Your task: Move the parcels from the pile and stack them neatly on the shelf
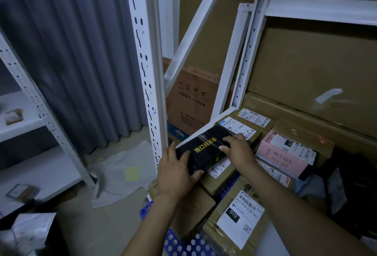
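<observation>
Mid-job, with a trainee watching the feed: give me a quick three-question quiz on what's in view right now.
1. True or false: only one hand touches the black parcel.
2. The box beside it, to its right, is which colour? A pink, B green, C white.
3. Fill in: the black patch on the nearest box's label reads ___.

Key
1. False: the left hand grips its near end and the right hand rests on its top.
2. A.
3. 010.
</observation>
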